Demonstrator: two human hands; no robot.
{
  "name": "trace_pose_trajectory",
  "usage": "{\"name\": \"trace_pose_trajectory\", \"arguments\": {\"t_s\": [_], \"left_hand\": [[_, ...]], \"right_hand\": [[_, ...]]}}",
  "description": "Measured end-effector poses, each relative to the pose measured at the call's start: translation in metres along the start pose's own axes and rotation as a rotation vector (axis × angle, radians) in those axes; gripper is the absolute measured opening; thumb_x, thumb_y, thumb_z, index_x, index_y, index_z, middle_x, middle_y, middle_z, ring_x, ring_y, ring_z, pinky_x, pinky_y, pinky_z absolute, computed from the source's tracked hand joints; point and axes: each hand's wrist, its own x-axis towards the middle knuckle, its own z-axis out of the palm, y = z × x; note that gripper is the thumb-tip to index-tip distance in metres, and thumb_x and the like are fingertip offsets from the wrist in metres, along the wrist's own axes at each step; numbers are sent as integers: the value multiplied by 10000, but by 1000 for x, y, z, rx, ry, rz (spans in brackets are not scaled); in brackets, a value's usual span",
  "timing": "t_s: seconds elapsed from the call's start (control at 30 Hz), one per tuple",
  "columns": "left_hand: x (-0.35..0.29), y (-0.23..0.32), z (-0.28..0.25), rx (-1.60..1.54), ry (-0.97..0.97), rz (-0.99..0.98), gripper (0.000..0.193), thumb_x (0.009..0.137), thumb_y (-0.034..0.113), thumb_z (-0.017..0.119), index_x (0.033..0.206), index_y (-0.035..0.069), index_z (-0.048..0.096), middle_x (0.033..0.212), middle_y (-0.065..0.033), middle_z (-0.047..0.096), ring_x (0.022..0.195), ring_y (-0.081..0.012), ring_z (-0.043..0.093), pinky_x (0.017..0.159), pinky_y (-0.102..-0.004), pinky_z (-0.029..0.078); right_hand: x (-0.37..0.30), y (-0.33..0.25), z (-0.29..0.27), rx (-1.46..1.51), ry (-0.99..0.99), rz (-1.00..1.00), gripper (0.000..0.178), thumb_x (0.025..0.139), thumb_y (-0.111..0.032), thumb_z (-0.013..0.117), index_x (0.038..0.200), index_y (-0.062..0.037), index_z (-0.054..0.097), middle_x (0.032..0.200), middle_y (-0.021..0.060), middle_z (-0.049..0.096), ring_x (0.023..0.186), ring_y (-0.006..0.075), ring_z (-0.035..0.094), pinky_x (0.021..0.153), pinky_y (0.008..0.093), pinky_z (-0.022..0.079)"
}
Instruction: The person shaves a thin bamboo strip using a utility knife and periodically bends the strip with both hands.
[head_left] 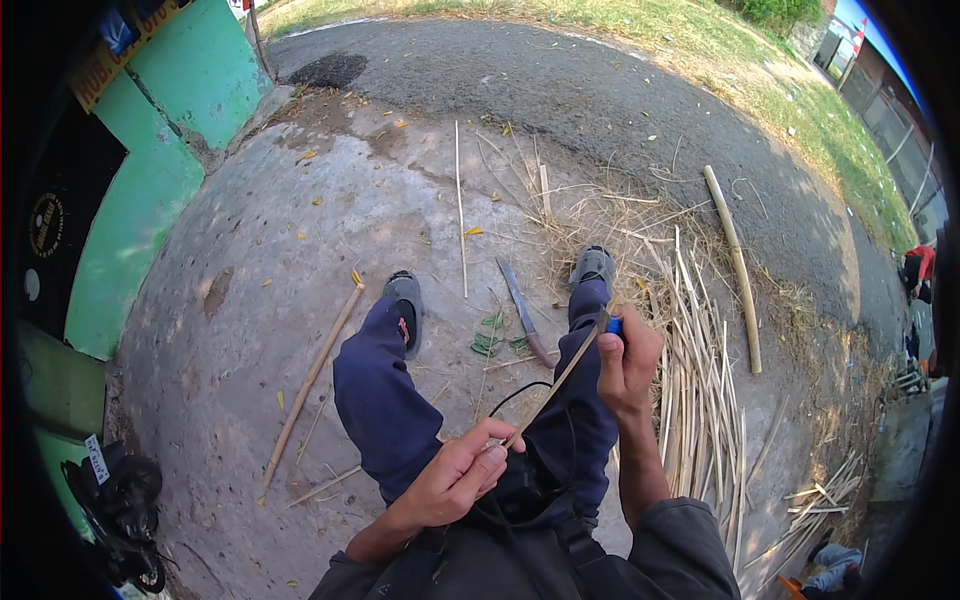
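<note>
My left hand (470, 472) pinches the near end of a thin bamboo strip (556, 388) between thumb and fingers, above my lap. The strip slants up and away to my right hand (630, 362). That hand is closed on a small knife with a blue handle (614, 325), its short dark blade against the strip's far end. Most of the handle is hidden by my fingers. Between my feet a machete (518, 300) lies on the ground, its brown handle toward me.
A pile of split bamboo strips (692, 390) spreads along my right side. Beyond it lies a thick bamboo pole (735, 270). Another pole (315, 380) is left of my leg. A green wall (150, 210) and a parked motorcycle (118, 510) stand at the left.
</note>
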Motion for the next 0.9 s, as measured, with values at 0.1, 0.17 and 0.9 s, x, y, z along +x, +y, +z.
{"name": "trace_pose_trajectory", "arguments": {"t_s": [0.1, 0.17, 0.9], "left_hand": [[-8, -2, -3, 48, -66, -22, 215, 1146, 150, 440, 1276, 15, 546, 668, 82, 370, 581, -17, 339, 548, -225, 298], [-5, -5, -2, 48, -17, -18, 215, 1146, 153, 443, 1272, 15, 551, 669, 83, 372, 582, -15, 341, 548, -224, 298], [14, 0, -25, 547, 212, 272, 159, 1067, 120, 634, 1027, -13, 711, 659, -20, 587, 588, -84, 498, 561, -264, 398]], "right_hand": [[5, 42, -6, 250, 211, 398, 498, 1081, -467, 574, 873, -16, 596, 688, 23, 479, 583, 130, 449, 538, 313, 336], [11, 56, -13, 438, 318, 524, 491, 1099, -492, 540, 915, -40, 588, 726, -36, 448, 634, 43, 359, 543, 251, 265], [-15, 5, -30, 777, 27, 556, 309, 911, -187, 838, 987, -68, 564, 863, 133, 728, 712, 136, 670, 659, 235, 477]]}}
